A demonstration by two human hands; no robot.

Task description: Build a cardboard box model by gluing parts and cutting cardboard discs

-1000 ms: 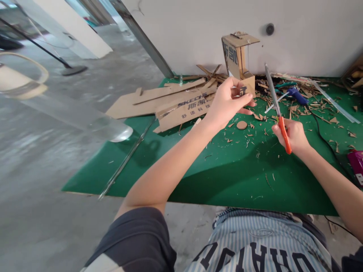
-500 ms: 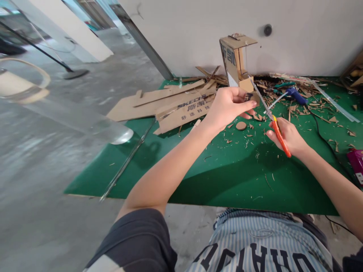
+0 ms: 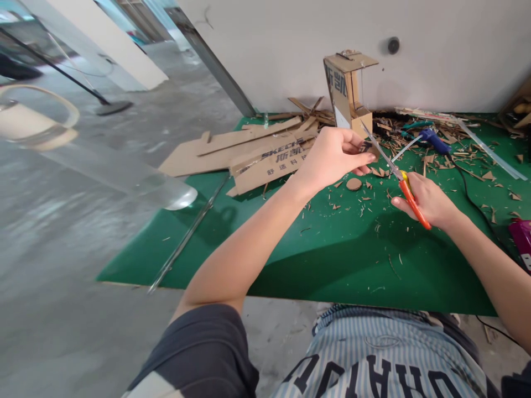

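Between its thumb and fingers, my left hand [image 3: 338, 155] pinches a small brown cardboard piece [image 3: 371, 148] with dark print, partly hidden behind the fingers. My right hand [image 3: 429, 200] grips a pair of scissors [image 3: 410, 200] with orange and yellow handles. Their blades point up and left, right beside the cardboard piece; I cannot tell whether they touch it. Below the left fingers, a round cardboard disc [image 3: 354, 184] lies on the green tabletop [image 3: 315, 254]. Behind the left hand stands an upright cardboard structure [image 3: 344, 83] with a flat top.
Large printed cardboard sheets [image 3: 265, 160] lie left of my left hand. Many cardboard scraps [image 3: 456, 146] are strewn at the back right, around a blue glue gun [image 3: 433, 141] with a black cord. A clear strip [image 3: 188, 237] crosses the table's left edge. A purple box [image 3: 521, 240] sits far right.
The scissors and right hand have shifted slightly right and down, and the blades look a little more apart. The cardboard piece has tilted or turned slightly in my left hand.
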